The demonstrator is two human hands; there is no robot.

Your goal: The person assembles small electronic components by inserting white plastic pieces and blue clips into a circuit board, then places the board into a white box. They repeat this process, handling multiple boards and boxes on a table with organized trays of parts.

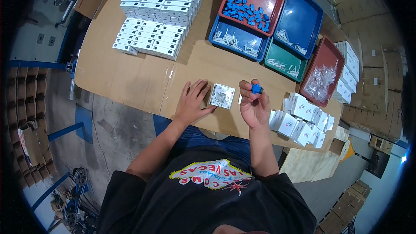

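- The small blue piece (256, 89) is in the right hand (255, 112), above the table (190, 71) and to the right of the square white box (223, 95).
- The piece's longer side appears to run left to right, its darker end toward the right; its finer shape is too small to tell.
- The right hand is raised, palm turned up toward the wearer, its fingers curled and closed on the piece.
- The white box lies on the table, its far edge leaning slightly right; being nearly square, it shows no clear long axis.
- The left hand lies palm down just left of the box, fingers loosely spread and pointing forward, thumb at the box's near corner; contact there is unclear.
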